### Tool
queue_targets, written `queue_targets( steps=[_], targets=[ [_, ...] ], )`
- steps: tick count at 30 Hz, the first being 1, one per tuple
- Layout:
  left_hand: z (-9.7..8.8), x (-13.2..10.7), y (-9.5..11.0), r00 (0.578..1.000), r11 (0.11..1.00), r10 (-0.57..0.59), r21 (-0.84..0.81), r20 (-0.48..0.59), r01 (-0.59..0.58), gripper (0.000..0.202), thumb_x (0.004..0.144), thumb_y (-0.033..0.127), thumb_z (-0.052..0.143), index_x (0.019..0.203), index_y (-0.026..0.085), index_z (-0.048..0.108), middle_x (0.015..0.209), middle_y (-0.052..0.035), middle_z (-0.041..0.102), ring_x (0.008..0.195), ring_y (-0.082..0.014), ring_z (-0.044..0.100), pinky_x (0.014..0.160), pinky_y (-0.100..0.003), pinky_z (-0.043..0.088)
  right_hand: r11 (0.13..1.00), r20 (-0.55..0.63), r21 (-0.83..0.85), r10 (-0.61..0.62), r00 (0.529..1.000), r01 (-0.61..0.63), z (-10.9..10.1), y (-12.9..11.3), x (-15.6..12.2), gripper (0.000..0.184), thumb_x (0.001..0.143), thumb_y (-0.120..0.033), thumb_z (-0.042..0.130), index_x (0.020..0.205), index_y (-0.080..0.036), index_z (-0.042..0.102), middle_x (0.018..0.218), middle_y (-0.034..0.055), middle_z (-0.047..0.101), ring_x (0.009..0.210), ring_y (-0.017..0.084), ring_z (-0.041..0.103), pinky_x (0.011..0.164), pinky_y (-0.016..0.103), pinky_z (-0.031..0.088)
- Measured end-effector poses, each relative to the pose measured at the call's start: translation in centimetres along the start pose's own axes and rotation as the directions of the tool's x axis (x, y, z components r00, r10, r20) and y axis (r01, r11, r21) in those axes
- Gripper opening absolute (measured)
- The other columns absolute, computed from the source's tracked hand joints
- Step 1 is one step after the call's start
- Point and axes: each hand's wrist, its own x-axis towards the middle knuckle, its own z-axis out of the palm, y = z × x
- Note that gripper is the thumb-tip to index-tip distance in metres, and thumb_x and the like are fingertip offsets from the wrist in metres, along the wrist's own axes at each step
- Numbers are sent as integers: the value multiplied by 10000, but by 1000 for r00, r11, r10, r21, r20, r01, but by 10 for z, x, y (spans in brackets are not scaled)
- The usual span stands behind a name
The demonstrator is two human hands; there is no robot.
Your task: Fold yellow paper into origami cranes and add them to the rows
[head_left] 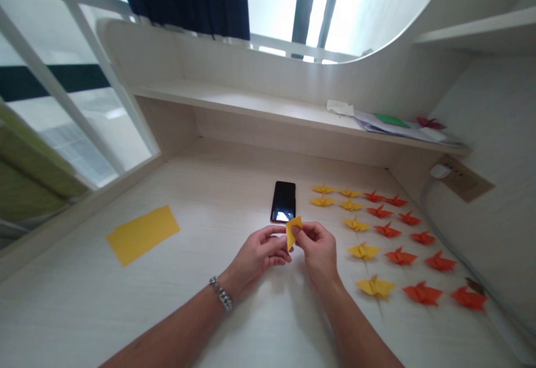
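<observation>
A small folded piece of yellow paper (292, 233) is held up between my two hands, above the pale desk (201, 312). My right hand (320, 248) pinches it between thumb and fingers. On its other side, my left hand (262, 253), below a chain bracelet (220, 293) on the wrist, has its fingers curled against the paper's left edge. Just beyond the hands lies a black phone (283, 200). Rows of folded paper cranes stand to the right, yellow ones (363, 251) nearest my right hand and orange ones (401, 257) farther over.
Flat yellow paper sheets (142, 234) lie on the desk's left side. A shelf (234, 103) along the back carries papers (402, 125) at its right. A cable (444, 231) runs from a wall socket (464, 178) down the right side. White railing (79, 94) borders the left.
</observation>
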Motion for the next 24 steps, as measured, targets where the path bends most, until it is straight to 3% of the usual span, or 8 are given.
queue_targets(
  steps=[4,10,16,24],
  targets=[
    [-1,1,-2,998,996,36,79,-51,-32,401,755,272,697,1096,114,558,755,-65,659,626,-142,624,609,-260,479,1000,19,3,9,1000,-9,3,0,-2,241,688,-348,744,786,-137,681,717,54,692,629,163,605,592,281,493],
    [-1,0,-1,998,993,67,94,-13,-66,598,619,121,784,1161,134,534,683,-16,651,616,-118,594,627,-241,472,1000,22,-1,9,1000,-9,1,1,0,239,687,-348,742,788,-139,684,711,52,689,630,160,605,593,278,493],
    [-2,0,3,992,996,78,61,-96,-72,426,765,270,688,1143,134,549,760,-43,643,690,-140,618,657,-271,495,999,97,5,45,994,-45,-1,3,0,220,692,-323,737,799,-137,687,717,56,694,620,161,610,596,284,493],
    [0,0,1,988,992,99,93,-118,-88,418,742,240,704,1115,134,550,669,-9,618,614,-132,608,598,-254,490,999,109,-12,31,994,-30,5,-3,-3,181,683,-282,736,776,-136,682,685,48,690,610,166,617,585,275,494]
  ],
)
